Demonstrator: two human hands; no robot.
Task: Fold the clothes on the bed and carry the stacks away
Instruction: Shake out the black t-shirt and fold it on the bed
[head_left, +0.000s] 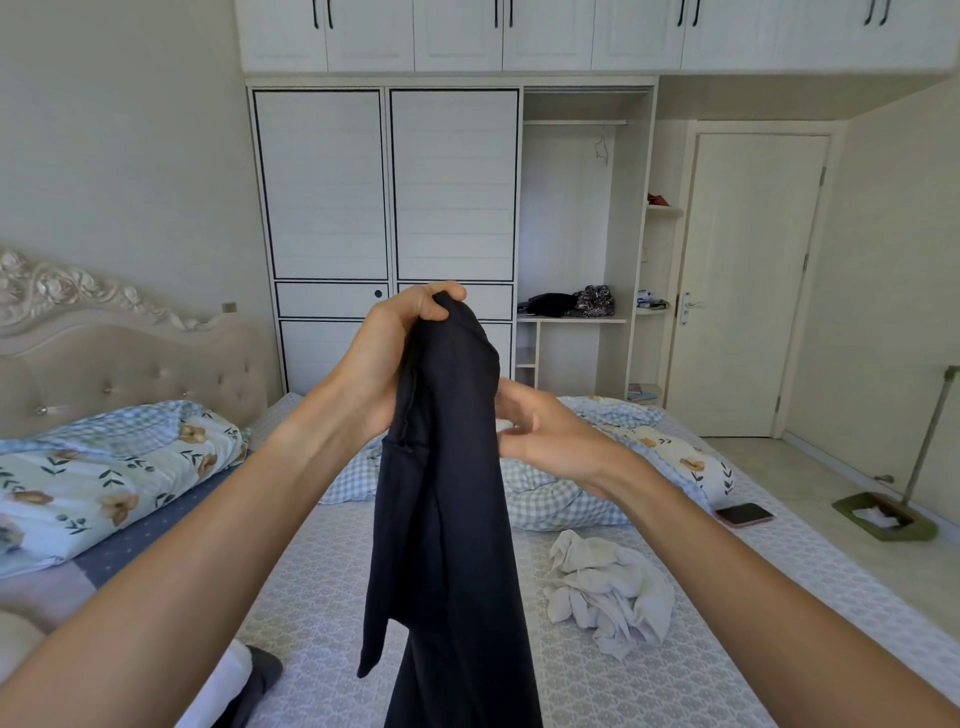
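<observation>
A dark navy garment (447, 509) hangs in the air over the bed (322, 582), its lower end running out of the frame's bottom. My left hand (384, 358) pinches its top edge, raised high. My right hand (550, 431) is at the garment's right side, fingers curled against the cloth; whether it grips the cloth is hidden. A crumpled white garment (608, 592) lies on the bed to the right. At the bottom left edge lie a white and a dark grey piece of clothing (234, 686).
A floral and checked quilt (561, 499) is bunched across the far end of the bed, and a floral pillow (104, 478) lies at the left. A phone (744, 514) rests near the bed's right edge. A dustpan and broom (888, 514) stand on the floor. The wardrobe (389, 208) faces me.
</observation>
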